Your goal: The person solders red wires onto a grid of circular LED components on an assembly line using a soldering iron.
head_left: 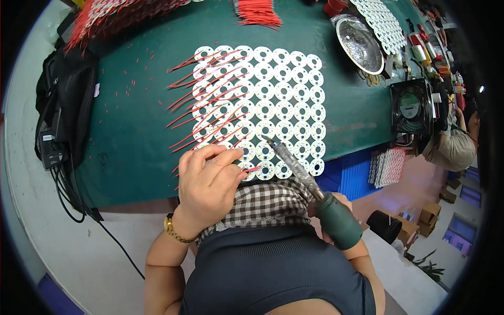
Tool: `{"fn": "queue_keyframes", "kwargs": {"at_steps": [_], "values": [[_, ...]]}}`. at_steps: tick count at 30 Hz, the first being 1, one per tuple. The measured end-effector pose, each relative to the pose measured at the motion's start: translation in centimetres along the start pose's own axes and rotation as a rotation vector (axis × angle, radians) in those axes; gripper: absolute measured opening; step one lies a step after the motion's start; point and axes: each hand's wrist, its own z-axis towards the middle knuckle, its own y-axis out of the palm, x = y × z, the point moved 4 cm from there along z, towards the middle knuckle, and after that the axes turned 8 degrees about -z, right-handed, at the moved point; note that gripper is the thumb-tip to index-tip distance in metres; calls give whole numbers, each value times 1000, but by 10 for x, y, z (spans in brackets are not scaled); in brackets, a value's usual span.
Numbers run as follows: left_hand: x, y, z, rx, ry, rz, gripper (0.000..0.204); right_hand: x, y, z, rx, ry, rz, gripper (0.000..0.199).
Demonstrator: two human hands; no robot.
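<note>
A sheet of white ring-shaped LED circuit boards (284, 110) lies on the green table in front of me. Thin red wires (181, 122) stick out leftward from the boards of its left columns. Over the sheet's lower left corner is my left hand (207, 176), its fingers closed on red wire; a short red end shows beside the fingertips. My right hand (342, 200), partly hidden behind the green handle, grips a soldering iron (299, 169). The iron slants up and left, its dark tip above the lower middle boards. Whether the tip touches them I cannot tell.
Bundled red wires (257, 11) and stacked wired boards (113, 21) lie at the back. A round dish (360, 46) and a small fan (411, 106) stand to the right. A black bag (65, 105) with cables is at the left. Another person (451, 149) sits far right.
</note>
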Motion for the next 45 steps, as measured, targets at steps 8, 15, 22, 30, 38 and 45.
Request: {"fn": "queue_keyframes", "kwargs": {"at_steps": [8, 15, 22, 30, 38, 45], "values": [[0, -9, -6, 23, -238, -50, 9, 26, 0, -15, 204, -205, -92, 82], [0, 2, -7, 6, -202, 112, 10, 32, 3, -15, 189, -441, -137, 79], [2, 3, -6, 10, -191, 122, 11, 15, 3, -5, 180, -334, 9, 75], [1, 3, -6, -29, -188, 129, 10, 13, 3, -6, 125, -264, -193, 73], [3, 4, -5, -19, -169, 159, 10, 4, -1, 1, 233, -476, -184, 69], [3, 4, -3, -24, -165, 163, 12, 5, 0, 0, 217, -571, -163, 64]]}}
